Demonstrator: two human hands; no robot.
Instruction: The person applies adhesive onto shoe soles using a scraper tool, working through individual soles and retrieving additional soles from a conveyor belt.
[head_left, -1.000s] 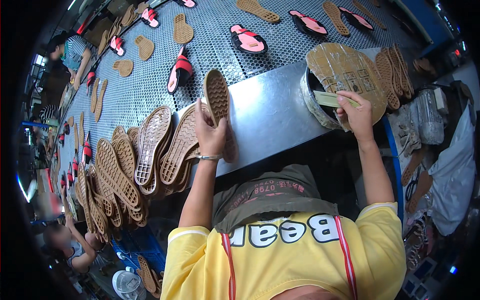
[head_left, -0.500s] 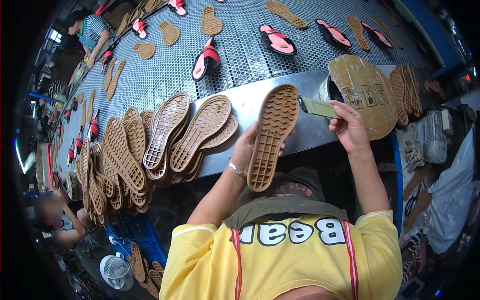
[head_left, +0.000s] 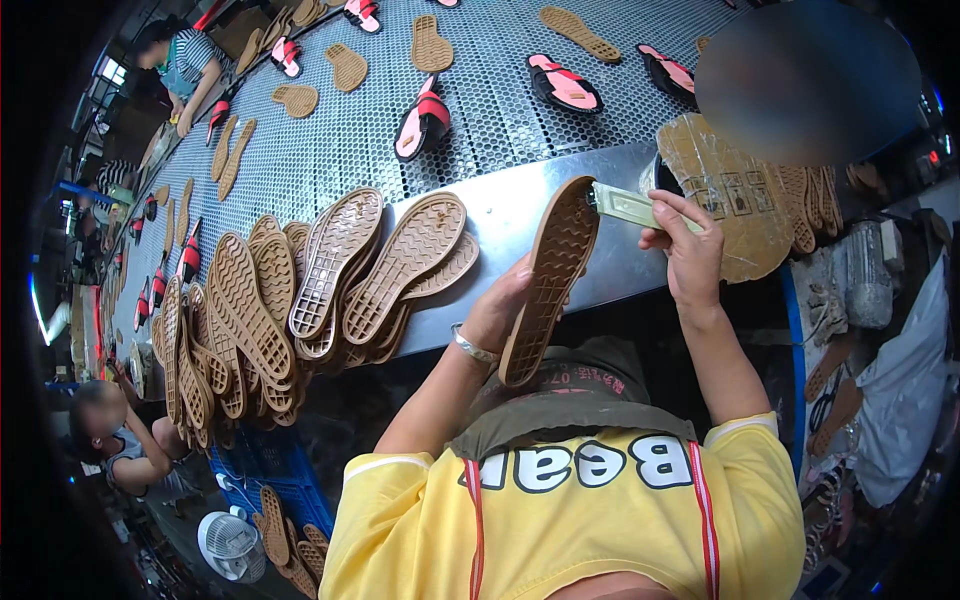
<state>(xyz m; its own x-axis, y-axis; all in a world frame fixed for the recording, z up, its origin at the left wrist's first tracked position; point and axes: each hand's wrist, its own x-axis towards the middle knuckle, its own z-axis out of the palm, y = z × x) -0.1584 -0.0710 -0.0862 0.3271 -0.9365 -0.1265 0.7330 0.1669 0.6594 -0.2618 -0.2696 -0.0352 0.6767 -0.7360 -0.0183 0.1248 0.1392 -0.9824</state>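
My left hand [head_left: 500, 308] grips a brown shoe sole [head_left: 550, 285] around its middle and holds it upright on edge, its wavy tread and grid side partly facing me. In my right hand [head_left: 685, 245] is a brush [head_left: 625, 206] with a flat pale-green handle, pinched between thumb and fingers. The brush's tip meets the upper edge of the sole, near the toe. Left of my hands, several more brown soles [head_left: 405, 270] lie in overlapping piles on the metal table edge [head_left: 510, 190], tread side up.
Beyond the table edge runs a perforated conveyor [head_left: 490, 130] carrying sandals [head_left: 562, 85] and soles. A tape-covered brown board [head_left: 745, 215] stands at the right, with a blurred head above it. A white fan [head_left: 232, 545] and blue crate [head_left: 285, 465] sit lower left. Other people are at the left.
The sole in my left hand has turned more edge-on. My right hand has brought the brush up and left against its rim. A blurred head has come in at upper right; conveyor items shifted slightly right.
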